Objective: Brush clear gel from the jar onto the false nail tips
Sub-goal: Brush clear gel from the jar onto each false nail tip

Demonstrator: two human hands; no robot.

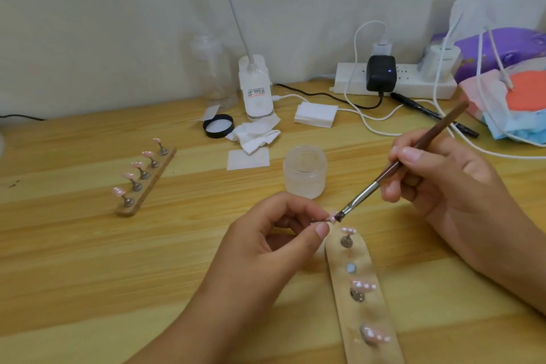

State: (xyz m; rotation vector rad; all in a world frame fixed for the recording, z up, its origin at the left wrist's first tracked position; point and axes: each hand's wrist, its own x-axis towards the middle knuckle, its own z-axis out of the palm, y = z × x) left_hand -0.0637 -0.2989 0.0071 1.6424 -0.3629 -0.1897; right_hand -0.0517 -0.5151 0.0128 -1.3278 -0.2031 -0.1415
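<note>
My left hand (266, 239) pinches a small metal peg with a pink nail tip (332, 216) on it, lifted off the near wooden holder strip (366, 313). My right hand (443, 183) grips a brown brush (413, 151); its bristles touch the pink tip. The near strip carries three pink tips on pegs and one bare magnet spot (350, 268). The open frosted gel jar (305, 176) stands just behind the hands. A second wooden strip (146, 182) with several pink tips lies to the left.
The jar's black lid (218, 126) lies near crumpled wipes (255, 134) and a pad stack (315, 114). A white bottle (255, 89), a power strip (396, 80) with chargers and cables, a black pen (434, 114) and face masks (508, 109) line the back and right.
</note>
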